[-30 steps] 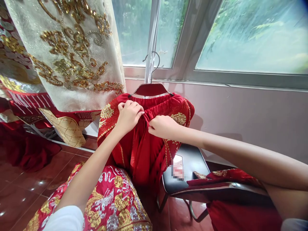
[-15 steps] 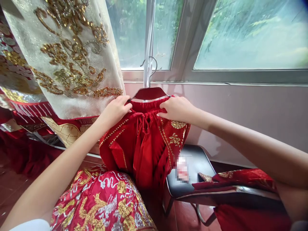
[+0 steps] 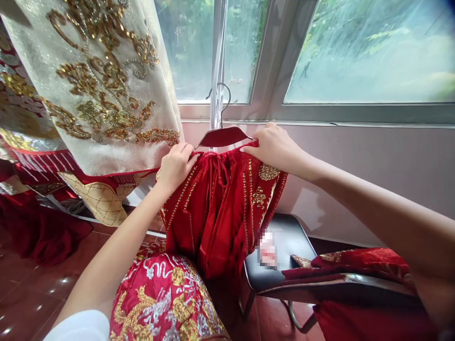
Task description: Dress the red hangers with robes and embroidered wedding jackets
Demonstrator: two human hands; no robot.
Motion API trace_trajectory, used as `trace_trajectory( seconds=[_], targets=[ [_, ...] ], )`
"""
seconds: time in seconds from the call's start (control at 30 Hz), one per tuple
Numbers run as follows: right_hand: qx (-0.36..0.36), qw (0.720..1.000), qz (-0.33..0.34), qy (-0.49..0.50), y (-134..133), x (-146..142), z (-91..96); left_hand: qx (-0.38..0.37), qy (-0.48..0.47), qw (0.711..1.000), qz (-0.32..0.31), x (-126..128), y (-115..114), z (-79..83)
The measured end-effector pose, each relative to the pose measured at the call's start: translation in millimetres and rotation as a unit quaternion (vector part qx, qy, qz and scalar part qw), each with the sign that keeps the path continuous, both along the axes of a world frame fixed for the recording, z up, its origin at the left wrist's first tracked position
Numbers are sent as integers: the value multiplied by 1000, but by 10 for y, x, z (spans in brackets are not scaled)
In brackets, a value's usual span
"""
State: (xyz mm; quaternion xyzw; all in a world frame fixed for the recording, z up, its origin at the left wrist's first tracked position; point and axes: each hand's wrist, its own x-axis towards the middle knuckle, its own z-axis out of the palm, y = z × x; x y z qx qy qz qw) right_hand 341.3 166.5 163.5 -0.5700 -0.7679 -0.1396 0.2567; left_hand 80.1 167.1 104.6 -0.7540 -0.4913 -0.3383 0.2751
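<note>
A red skirt (image 3: pixel 220 208) with a drawstring waist, gold beading and gold embroidery hangs in front of me. Above its waistband sits a dark red hanger (image 3: pixel 225 137) with a metal hook against an upright pole. My left hand (image 3: pixel 177 166) is closed on the waistband's left end, thumb on the front, beside the hanger's arm. At the other end, my right hand (image 3: pixel 272 147) pinches the waistband near the hanger's right arm. The tied drawstring (image 3: pixel 221 170) dangles down the front. Whether the hanger's clips grip the cloth is hidden by my fingers.
A cream cloth (image 3: pixel 106 94) with gold sequins hangs at the left. A black chair (image 3: pixel 287 241) stands at the right, red cloth (image 3: pixel 362 260) over its back. Red embroidered fabric (image 3: pixel 163 298) lies below. Behind are a metal pole (image 3: pixel 217 61) and windows (image 3: pixel 369 52).
The front of the waistband has risen toward the hanger, covering the opening that showed before. My right hand has moved up and right, my left slightly down; both still hold the skirt.
</note>
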Motion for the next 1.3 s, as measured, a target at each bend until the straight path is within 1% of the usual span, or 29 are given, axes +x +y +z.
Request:
trace_trajectory(
  seconds=[0.1,0.2,0.27,0.37,0.43,0.5,0.6,0.63,0.67,0.7,0.73,0.8,0.83,0.87,0.9,0.93,0.97,1.0,1.07,1.1,1.2,1.3],
  targets=[
    [-18,998,38,38,-36,-30,13,13,1,1000,-8,-84,23,17],
    [-73,989,71,103,-51,-15,103,31,-2,1000,-2,-108,-6,61],
    [-121,977,92,146,-23,47,177,42,-22,999,-5,-76,-39,70],
    [-192,952,137,195,98,205,245,65,-72,995,-11,13,-71,23],
    [-226,930,178,230,211,301,231,82,-92,992,-13,70,-67,-26],
    [-271,896,222,274,316,348,164,87,-93,991,-27,106,-38,-48],
    [-337,834,266,347,407,312,24,59,-107,992,-43,117,58,29],
    [-342,824,271,360,414,283,-11,43,-115,992,-37,113,101,81],
    [-336,828,268,360,409,254,-31,25,-120,992,-27,108,146,140],
    [-319,844,259,344,392,227,-34,8,-116,993,-13,100,191,197],
    [-290,871,244,313,363,205,-19,-9,-102,995,3,92,232,249],
    [-200,932,200,225,276,176,52,-28,-56,997,38,73,287,320],
    [-152,958,168,176,224,168,100,-30,-32,998,56,65,295,340],
    [-111,977,129,129,171,164,150,-26,-12,997,73,58,289,351],
    [-84,989,86,85,120,163,198,-21,1,996,88,53,268,357],
    [-80,995,45,44,76,167,240,-17,9,995,99,52,237,362],
    [-99,995,14,5,42,175,274,-18,14,994,106,54,199,368],
    [-137,990,-1,-31,20,188,299,-22,19,993,112,60,159,376],
    [-227,970,2,-87,18,230,324,-33,26,992,123,78,95,396],
    [-261,960,8,-105,37,258,325,-38,29,991,128,89,78,404],
    [-317,938,-7,-137,135,350,299,-40,34,989,139,113,91,403],
    [-380,909,-18,-172,231,422,258,-36,34,990,130,121,151,369]
  ],
)
